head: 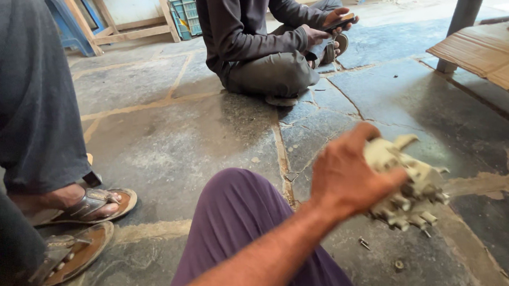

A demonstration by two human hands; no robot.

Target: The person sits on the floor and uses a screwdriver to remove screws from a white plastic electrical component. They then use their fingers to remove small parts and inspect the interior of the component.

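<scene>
Cream-coloured plastic part [410, 189], studded with small metal terminals on its underside, sits in your hand [349, 175] at about four o'clock in the view, held above the stone floor [206, 140]. Which hand it is I cannot tell; its fingers are curled tight around the part, thumb on top. Your knee in purple trousers [242, 221] lies at six o'clock. Small screws [364, 243] lie on the floor just below the part. At twelve o'clock a seated person [259, 35] holds a phone [340, 23]; sandalled feet [86, 205] rest at nine.
</scene>
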